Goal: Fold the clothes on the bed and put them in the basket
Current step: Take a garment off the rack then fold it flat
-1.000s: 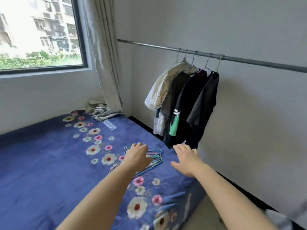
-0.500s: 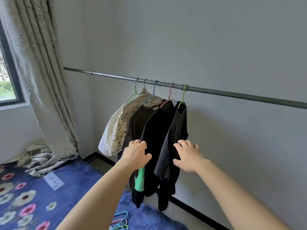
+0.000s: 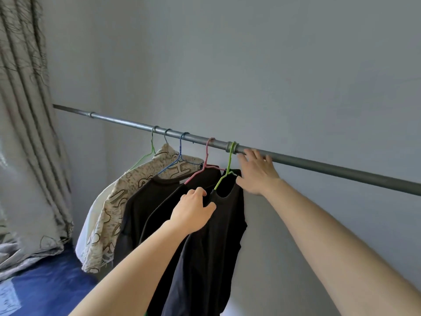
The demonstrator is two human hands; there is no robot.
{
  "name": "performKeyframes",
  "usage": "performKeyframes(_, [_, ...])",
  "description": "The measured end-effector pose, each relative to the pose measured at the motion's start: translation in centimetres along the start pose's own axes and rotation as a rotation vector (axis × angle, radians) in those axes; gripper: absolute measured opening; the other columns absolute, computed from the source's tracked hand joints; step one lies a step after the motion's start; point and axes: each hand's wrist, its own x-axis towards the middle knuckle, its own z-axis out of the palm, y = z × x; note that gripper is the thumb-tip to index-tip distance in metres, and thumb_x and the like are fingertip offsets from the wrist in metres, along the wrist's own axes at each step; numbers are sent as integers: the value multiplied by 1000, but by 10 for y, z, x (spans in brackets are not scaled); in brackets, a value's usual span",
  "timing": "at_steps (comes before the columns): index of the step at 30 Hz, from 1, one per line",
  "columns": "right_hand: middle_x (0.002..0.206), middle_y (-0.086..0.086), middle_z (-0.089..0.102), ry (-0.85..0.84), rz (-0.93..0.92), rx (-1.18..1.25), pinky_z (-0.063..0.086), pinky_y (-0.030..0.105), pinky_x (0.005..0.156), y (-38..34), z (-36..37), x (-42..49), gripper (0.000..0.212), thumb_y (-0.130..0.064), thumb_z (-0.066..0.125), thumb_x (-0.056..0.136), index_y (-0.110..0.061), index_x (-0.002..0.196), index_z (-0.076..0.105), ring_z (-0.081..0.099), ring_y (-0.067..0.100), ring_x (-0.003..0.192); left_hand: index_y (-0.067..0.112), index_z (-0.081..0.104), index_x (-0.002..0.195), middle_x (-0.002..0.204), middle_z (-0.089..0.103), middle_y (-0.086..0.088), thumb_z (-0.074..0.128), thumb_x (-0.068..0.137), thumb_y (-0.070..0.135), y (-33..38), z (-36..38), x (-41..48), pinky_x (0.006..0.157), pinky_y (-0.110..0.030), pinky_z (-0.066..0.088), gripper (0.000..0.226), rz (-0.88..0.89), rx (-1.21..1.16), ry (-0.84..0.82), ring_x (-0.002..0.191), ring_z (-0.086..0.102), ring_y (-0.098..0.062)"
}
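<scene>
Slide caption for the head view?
Left hand grips the black top on the green hanger; right hand open at the metal rail beside its hook.

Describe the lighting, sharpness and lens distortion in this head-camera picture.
Head view: soft light from the left brightens the curtain; the black shirt is so dark its folds barely show; wide-angle stretch enlarges both forearms near the bottom edge; the rail looks sharp.

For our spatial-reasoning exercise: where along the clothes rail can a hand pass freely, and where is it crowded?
Free: the grey metal rail between the patterned beige curtain and the first light-green wire hanger, and rightward beyond the right hand. Crowded: five hanger hooks bunched between, where the left hand grips the black shirt.
</scene>
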Motion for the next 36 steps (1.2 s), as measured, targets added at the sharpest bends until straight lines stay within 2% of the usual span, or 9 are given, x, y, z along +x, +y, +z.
performKeyframes(4, [141,9,40,39,-29,-7,31,43,104,33,13,55,55,-35,50,93,-14,141,35,37,30,130,19,48,132,119,55,2,51,93,47,18,16,43,73,-29,47,48,-62,-33,29,95,58,-16])
performKeyframes(7, [108,9,56,51,-14,9,41,36,74,42,20,71,37,-31,46,96,-12,128,42,56,29,93,17,59,102,91,61,2,53,94,44,23,26,60,59,-29,43,28,-97,-65,44,72,58,-14])
performKeyframes(10, [80,3,50,178,26,-23,33,31,58,43,30,78,15,-22,47,95,-11,104,45,49,23,66,12,56,79,70,57,1,48,99,38,29,32,72,54,-29,39,34,-141,-147,63,58,52,-14])
performKeyframes(15, [78,3,48,246,12,-31,31,30,55,46,39,84,18,-21,49,94,-11,90,35,47,20,63,10,64,88,88,69,-4,38,102,35,41,33,80,64,-33,49,39,-165,-156,93,73,63,-18])
performKeyframes(21, [79,4,47,279,16,-12,32,31,56,47,45,87,19,-19,52,93,-12,91,34,45,21,64,11,70,87,74,61,11,40,103,31,58,15,84,59,-19,39,40,-190,-223,183,70,55,-6])
performKeyframes(27, [86,5,53,359,0,2,32,33,64,49,50,83,16,-21,48,92,-9,102,50,48,22,73,11,66,79,70,59,5,43,102,36,41,1,45,55,-13,38,41,-165,-224,187,63,52,-4])
performKeyframes(32, [109,3,60,570,-312,431,27,43,98,15,71,52,28,-27,49,86,-11,105,60,51,24,107,18,53,64,46,41,10,46,101,35,20,-15,-10,47,-10,33,41,-148,-225,217,44,37,-2])
performKeyframes(34, [105,-5,62,379,-479,728,28,41,104,-13,72,28,34,-39,40,90,-17,105,61,54,15,107,19,53,64,51,41,8,46,100,37,15,-25,-32,50,-13,32,41,-128,-205,208,47,36,-3])
performKeyframes(36, [82,-8,62,182,-557,1041,41,37,88,-43,61,10,39,-50,35,91,-20,88,61,57,11,84,17,55,67,58,44,3,45,100,39,9,-37,-59,55,-18,32,41,-137,-181,193,52,37,-4])
